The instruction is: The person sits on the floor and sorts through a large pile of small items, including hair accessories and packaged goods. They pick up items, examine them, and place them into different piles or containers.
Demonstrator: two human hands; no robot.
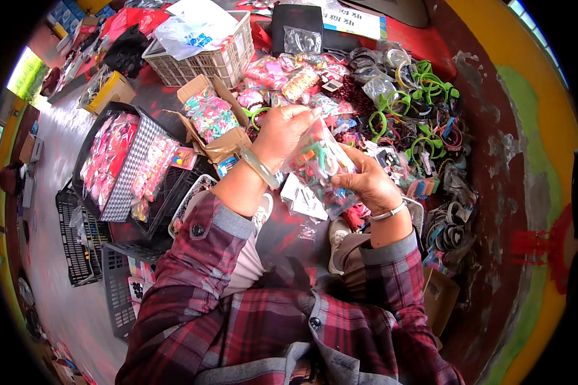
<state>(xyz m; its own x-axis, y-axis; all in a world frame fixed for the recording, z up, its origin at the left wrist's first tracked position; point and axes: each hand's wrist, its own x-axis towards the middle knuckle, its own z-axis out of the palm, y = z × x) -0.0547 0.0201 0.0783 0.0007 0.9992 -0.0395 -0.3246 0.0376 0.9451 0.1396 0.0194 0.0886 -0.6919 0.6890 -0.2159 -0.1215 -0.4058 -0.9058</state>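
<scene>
A clear plastic bag (316, 160) of small, mixed-colour pieces hangs between my hands, above the floor in front of my feet. My left hand (281, 136) pinches the bag's upper edge, its fingers pressed together. On the bag's right side my right hand (374, 183) is closed, with the thumb over the plastic. What exactly the pieces inside are, I cannot tell. White cards (302, 197) lie just below the bag. Beyond my hands spreads a pile of bagged hair accessories, with green headbands (395, 106) at its right.
An open cardboard box (234, 142) with colourful packets stands left of my hands. Further left are a black-and-white patterned bin (123, 186) and black crates (112, 276). A pale plastic basket (243, 48) sits at the back. A painted wall (526, 160) runs along the right.
</scene>
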